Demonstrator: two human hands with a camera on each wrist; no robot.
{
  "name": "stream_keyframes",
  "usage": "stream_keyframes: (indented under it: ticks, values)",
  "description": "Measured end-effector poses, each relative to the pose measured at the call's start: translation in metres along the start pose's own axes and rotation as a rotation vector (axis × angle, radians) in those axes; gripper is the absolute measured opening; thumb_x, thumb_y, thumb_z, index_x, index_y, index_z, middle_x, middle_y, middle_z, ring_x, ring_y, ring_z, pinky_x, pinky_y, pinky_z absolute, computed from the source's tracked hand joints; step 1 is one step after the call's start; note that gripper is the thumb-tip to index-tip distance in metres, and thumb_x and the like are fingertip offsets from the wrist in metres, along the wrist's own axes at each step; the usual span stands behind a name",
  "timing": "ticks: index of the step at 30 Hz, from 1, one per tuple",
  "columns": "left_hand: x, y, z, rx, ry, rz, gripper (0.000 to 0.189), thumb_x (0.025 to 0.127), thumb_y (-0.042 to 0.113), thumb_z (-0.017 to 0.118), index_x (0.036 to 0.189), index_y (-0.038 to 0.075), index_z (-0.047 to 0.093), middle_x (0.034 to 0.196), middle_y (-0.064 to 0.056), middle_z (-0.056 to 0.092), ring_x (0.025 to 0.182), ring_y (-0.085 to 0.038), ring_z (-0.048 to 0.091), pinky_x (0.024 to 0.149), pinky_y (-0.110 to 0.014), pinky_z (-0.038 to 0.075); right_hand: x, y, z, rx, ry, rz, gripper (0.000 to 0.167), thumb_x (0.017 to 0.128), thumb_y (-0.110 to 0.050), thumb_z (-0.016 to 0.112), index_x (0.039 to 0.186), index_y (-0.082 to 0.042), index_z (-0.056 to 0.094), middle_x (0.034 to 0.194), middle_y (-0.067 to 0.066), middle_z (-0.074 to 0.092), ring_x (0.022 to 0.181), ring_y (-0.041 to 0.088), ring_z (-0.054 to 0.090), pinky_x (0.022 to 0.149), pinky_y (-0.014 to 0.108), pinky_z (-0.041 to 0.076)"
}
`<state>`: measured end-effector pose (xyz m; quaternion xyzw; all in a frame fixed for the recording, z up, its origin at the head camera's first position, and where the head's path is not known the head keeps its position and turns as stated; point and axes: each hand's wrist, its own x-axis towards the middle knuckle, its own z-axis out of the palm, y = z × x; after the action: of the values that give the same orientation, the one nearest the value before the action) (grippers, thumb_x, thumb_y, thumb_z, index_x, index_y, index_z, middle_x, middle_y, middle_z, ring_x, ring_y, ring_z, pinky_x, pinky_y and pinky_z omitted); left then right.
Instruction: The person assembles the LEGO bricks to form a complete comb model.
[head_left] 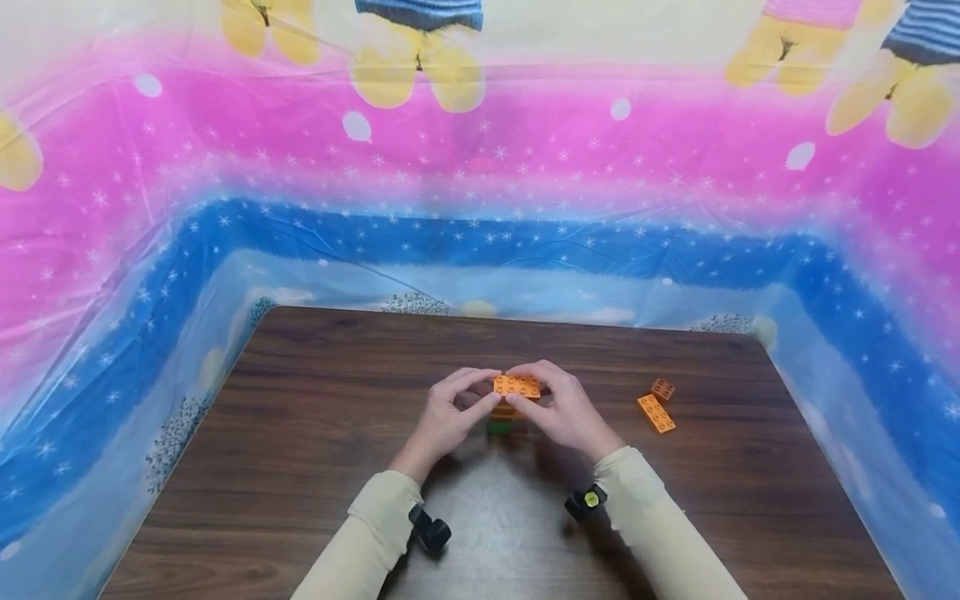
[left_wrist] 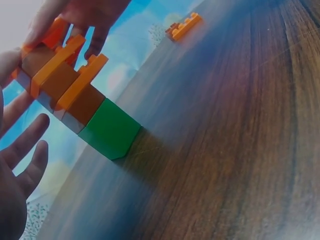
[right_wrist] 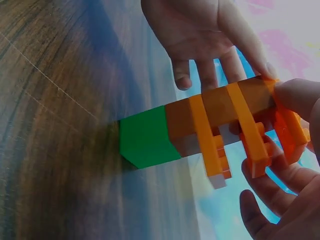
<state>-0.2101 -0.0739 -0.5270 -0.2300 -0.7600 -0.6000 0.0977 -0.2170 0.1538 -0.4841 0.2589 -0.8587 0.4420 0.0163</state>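
A stacked tower of building bricks stands on the wooden table point(head_left: 337, 400) between both hands. Its base is a green brick point(right_wrist: 147, 137); above it brown bricks point(right_wrist: 216, 106) alternate with flat orange bricks point(right_wrist: 202, 135) that jut out to one side. At the top lies a studded orange brick point(head_left: 516, 386). My left hand point(head_left: 448, 417) pinches this top brick's left end between thumb and fingers. From the other side my right hand point(head_left: 567, 410) grips its right end, thumb at the near edge. In the left wrist view, the left hand's lower fingers point(left_wrist: 30, 140) spread beside the tower.
To the right on the table lie a loose orange studded brick point(head_left: 657, 413) and a smaller orange-brown one point(head_left: 663, 388) close behind it. A patterned pink and blue cloth point(head_left: 480, 233) hangs around the table's back and sides.
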Motion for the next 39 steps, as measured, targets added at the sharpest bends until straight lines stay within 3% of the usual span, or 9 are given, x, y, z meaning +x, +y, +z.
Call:
stream_keyframes:
  ticks: [8, 14, 23, 29, 36, 39]
  values:
    - [-0.002, -0.003, 0.002, 0.003, 0.007, 0.036, 0.034, 0.101, 0.016, 0.073, 0.135, 0.017, 0.071, 0.123, -0.003, 0.071, 0.102, -0.020, 0.070, 0.083, -0.035, 0.061, -0.002, 0.003, 0.003, -0.001, 0.011, -0.009, 0.034, 0.101, -0.037, 0.073, 0.133, -0.024, 0.069, 0.126, -0.005, 0.067, 0.108, 0.013, 0.065, 0.089, 0.035, 0.059]
    - [-0.001, 0.000, 0.000, 0.018, 0.000, 0.039, 0.035, 0.100, 0.019, 0.074, 0.135, 0.019, 0.071, 0.125, 0.000, 0.070, 0.102, -0.017, 0.070, 0.084, -0.034, 0.061, -0.004, 0.000, 0.004, -0.031, 0.015, -0.042, 0.035, 0.102, -0.034, 0.071, 0.135, -0.022, 0.066, 0.125, -0.003, 0.065, 0.106, 0.012, 0.064, 0.087, 0.034, 0.060]
    - [-0.003, 0.000, 0.002, 0.012, 0.008, -0.006, 0.035, 0.101, 0.020, 0.074, 0.136, 0.022, 0.071, 0.125, 0.003, 0.070, 0.104, -0.017, 0.070, 0.086, -0.035, 0.060, -0.005, 0.002, -0.001, -0.095, -0.007, -0.069, 0.040, 0.102, -0.034, 0.071, 0.140, -0.022, 0.063, 0.128, -0.003, 0.063, 0.108, 0.012, 0.061, 0.089, 0.045, 0.059]
    - [-0.003, 0.000, 0.002, 0.010, 0.000, -0.029, 0.036, 0.102, 0.023, 0.073, 0.137, 0.015, 0.071, 0.125, 0.004, 0.070, 0.104, -0.016, 0.070, 0.088, -0.035, 0.060, -0.011, 0.008, -0.008, -0.106, 0.020, -0.045, 0.041, 0.103, -0.036, 0.070, 0.140, -0.019, 0.063, 0.130, -0.002, 0.063, 0.110, 0.015, 0.062, 0.092, 0.046, 0.058]
    - [-0.003, 0.002, 0.002, -0.013, 0.008, -0.046, 0.035, 0.101, 0.022, 0.074, 0.136, 0.022, 0.071, 0.125, 0.002, 0.071, 0.105, -0.016, 0.070, 0.088, -0.040, 0.060, -0.024, 0.019, -0.025, -0.127, 0.070, -0.001, 0.041, 0.104, -0.035, 0.069, 0.142, -0.020, 0.062, 0.132, 0.005, 0.065, 0.119, 0.025, 0.064, 0.095, 0.053, 0.056]
    - [-0.003, 0.002, 0.002, -0.031, 0.016, -0.038, 0.035, 0.100, 0.017, 0.074, 0.136, 0.018, 0.071, 0.126, -0.001, 0.071, 0.106, -0.018, 0.070, 0.087, -0.043, 0.060, -0.029, 0.025, -0.034, -0.147, 0.085, 0.026, 0.042, 0.104, -0.035, 0.069, 0.143, -0.021, 0.061, 0.134, 0.007, 0.065, 0.121, 0.024, 0.063, 0.097, 0.055, 0.055]
